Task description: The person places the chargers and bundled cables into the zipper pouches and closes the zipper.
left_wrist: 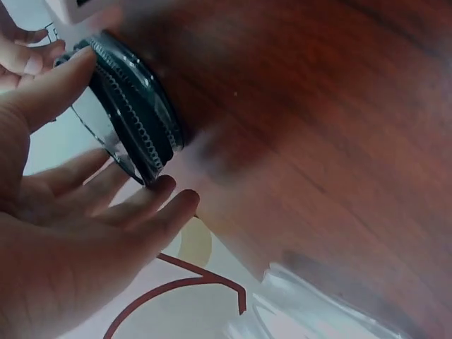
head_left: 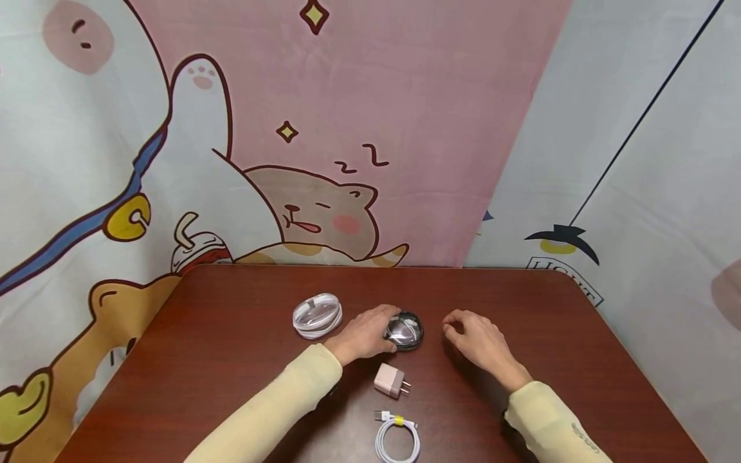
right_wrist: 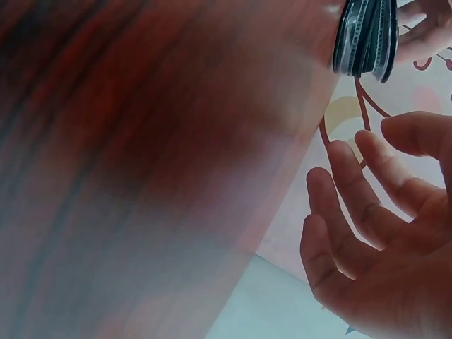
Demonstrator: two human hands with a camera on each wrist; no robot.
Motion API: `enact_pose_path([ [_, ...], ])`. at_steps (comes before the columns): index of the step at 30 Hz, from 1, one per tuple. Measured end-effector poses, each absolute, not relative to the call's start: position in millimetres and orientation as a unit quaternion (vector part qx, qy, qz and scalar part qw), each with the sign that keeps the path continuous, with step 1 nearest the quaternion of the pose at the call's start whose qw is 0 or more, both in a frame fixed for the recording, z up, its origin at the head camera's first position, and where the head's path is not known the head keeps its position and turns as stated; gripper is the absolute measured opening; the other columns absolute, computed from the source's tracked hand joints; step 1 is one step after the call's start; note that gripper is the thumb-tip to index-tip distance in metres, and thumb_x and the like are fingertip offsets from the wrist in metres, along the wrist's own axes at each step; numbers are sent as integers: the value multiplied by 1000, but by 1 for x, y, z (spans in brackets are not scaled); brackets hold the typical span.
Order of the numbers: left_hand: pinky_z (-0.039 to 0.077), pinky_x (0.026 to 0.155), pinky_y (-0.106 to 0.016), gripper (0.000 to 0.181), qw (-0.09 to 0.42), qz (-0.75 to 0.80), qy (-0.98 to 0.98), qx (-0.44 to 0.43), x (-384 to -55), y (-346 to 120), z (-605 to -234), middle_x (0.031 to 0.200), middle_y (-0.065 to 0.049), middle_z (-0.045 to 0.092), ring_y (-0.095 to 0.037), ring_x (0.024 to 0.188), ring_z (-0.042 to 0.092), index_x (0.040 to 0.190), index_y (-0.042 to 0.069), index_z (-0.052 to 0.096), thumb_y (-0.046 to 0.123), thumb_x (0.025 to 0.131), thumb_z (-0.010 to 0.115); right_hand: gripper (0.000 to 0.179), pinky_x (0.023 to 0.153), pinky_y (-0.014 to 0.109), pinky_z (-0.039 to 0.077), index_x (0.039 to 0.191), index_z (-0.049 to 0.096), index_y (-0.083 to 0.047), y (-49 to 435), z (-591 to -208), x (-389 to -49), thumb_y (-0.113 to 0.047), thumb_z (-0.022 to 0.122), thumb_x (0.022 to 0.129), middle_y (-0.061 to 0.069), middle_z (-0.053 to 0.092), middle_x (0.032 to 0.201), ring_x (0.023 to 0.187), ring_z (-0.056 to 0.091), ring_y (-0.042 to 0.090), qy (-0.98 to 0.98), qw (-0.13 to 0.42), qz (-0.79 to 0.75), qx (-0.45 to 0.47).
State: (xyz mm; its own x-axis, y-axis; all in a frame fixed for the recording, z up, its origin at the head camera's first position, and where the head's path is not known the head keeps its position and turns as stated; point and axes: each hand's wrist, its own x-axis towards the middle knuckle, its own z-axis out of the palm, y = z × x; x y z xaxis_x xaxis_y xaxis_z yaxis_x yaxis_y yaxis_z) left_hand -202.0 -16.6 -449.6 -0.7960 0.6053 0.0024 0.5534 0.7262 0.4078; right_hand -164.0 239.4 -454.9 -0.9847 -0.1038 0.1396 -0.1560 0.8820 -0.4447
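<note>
My left hand has its thumb and fingers around a black coiled cable with a clear, shiny middle. In the left wrist view, the thumb lies on one edge of the black coil and fingertips meet the opposite edge. To the right of the coil, my right hand hovers low over the table with loosely bent fingers and nothing in them. The right wrist view has those fingers apart from the coil.
A white coiled cable in clear wrap lies left of my left hand. Nearer me are a pink plug adapter with two prongs and a white USB cable looped under a yellow tie. Behind the brown table hangs a cartoon-printed cloth.
</note>
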Motion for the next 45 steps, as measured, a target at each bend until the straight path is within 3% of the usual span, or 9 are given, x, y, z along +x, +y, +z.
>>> enact_pose_path([
  [10,35,118,-48,75,103,220,898,367,-210,-41,-445,156,-20,47,-36,144,44,149,-1,50,3,82,84,9,73,52,54,102,75,-16,233,-456,-165,-19,69,95,3,72,102,90,67,27,-969,46,232,73],
  [16,27,122,-52,74,136,224,889,376,-210,-50,-443,159,-19,43,-45,148,34,151,-1,49,-3,84,81,11,74,51,54,104,75,-15,226,-459,-167,-19,69,96,5,73,104,90,68,26,-967,44,236,90],
  [24,26,122,-53,77,153,242,888,359,-210,-55,-441,163,-18,38,-43,151,30,153,2,48,10,85,83,15,80,54,55,110,76,-14,216,-464,-176,-18,69,97,7,74,112,100,70,31,-960,44,253,112],
  [29,31,119,-54,70,122,258,890,357,-208,-59,-439,159,-17,45,-39,148,38,149,0,53,17,87,82,16,87,54,54,111,77,-12,210,-465,-182,-16,67,98,6,75,111,105,71,32,-952,50,268,137],
  [36,44,112,-41,42,66,229,880,410,-205,-65,-442,146,-13,59,-27,133,58,135,3,68,9,94,76,22,100,55,50,120,75,-7,205,-466,-193,-10,63,102,10,73,122,119,66,33,-940,11,303,158],
  [45,50,105,-36,31,50,188,857,477,-203,-66,-441,137,-13,66,-26,125,64,127,4,74,1,96,70,32,101,52,50,128,72,-5,198,-467,-204,1,59,100,11,71,127,119,63,27,-912,-52,358,192],
])
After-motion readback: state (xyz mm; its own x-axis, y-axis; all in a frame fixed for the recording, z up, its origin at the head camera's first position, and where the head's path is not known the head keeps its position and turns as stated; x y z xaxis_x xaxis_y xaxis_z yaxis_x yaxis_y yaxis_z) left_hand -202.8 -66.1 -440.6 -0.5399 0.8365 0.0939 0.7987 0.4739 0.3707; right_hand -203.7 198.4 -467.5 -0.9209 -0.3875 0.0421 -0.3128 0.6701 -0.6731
